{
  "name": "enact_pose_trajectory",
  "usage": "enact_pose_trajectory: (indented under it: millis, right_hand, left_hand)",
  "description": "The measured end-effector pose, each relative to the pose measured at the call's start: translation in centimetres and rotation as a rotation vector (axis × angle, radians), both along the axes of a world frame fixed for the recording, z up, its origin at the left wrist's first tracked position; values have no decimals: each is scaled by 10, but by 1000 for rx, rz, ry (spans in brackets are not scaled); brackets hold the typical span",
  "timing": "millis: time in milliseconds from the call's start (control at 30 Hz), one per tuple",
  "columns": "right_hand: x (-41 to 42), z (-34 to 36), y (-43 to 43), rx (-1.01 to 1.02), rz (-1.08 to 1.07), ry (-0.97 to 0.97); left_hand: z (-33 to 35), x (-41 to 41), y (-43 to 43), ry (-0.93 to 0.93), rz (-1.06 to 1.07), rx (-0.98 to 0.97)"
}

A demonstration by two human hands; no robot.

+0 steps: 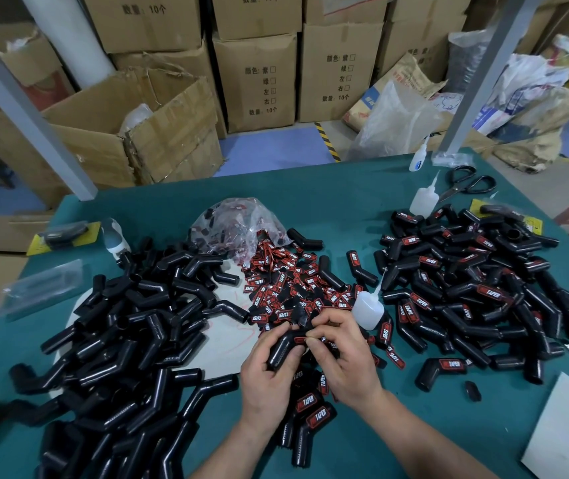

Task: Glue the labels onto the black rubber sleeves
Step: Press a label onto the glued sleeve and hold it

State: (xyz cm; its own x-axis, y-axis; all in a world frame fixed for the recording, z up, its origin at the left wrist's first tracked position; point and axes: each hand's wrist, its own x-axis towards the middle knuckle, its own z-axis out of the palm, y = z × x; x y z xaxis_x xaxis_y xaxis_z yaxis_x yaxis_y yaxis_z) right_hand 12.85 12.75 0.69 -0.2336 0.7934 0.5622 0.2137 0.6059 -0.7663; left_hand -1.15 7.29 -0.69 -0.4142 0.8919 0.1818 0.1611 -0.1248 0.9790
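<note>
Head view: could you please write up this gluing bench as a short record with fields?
left hand: grips a black bent rubber sleeve
right hand: pinches a red-and-black label against that sleeve
table left: pile of unlabelled black sleeves
table right: pile of labelled black sleeves
centre: heap of loose labels spilling from a clear plastic bag
glue: translucent squeeze bottle just beyond the right hand
far right: black-handled scissors on the green table
</note>
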Motion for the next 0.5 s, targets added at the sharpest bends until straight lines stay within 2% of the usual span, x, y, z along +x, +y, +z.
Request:
enact_pose_trajectory:
  millis: [500]
  right_hand:
    - [-1,0,0,3,-7,-9]
  left_hand:
    - [0,-1,0,-4,18,16]
